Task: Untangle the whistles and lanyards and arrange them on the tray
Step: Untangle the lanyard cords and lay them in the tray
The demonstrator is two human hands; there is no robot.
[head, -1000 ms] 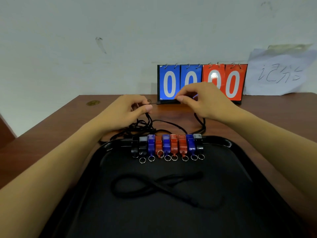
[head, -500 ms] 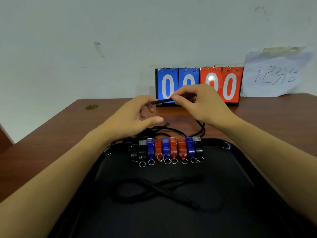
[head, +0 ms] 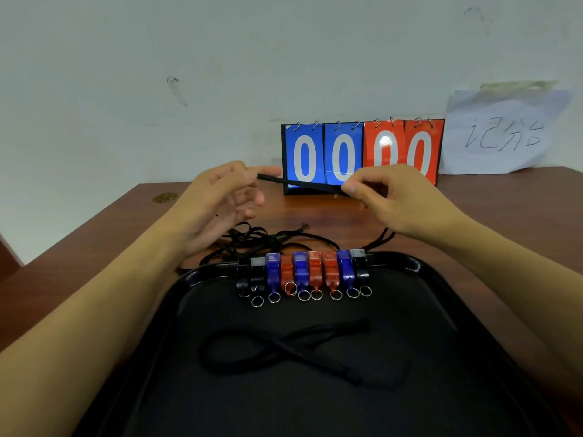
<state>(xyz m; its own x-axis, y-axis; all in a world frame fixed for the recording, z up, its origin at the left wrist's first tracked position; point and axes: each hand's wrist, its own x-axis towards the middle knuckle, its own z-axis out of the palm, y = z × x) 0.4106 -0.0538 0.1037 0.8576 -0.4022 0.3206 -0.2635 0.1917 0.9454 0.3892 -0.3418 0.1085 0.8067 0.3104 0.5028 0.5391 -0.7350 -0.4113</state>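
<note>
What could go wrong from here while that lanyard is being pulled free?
1. The lanyard in the right hand may still run into the tangled pile behind the tray; pulling could tighten knots rather than free it.
2. That pile lies right behind the row of whistles, so a dragged cord could knock them out of line.
3. The left hand looks open, leaving a one-sided grip that may slip.

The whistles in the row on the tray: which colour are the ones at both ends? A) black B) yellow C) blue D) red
A: the whistles line up along the far rim of the tray, with black ones at both ends and blue and red ones between.
</note>
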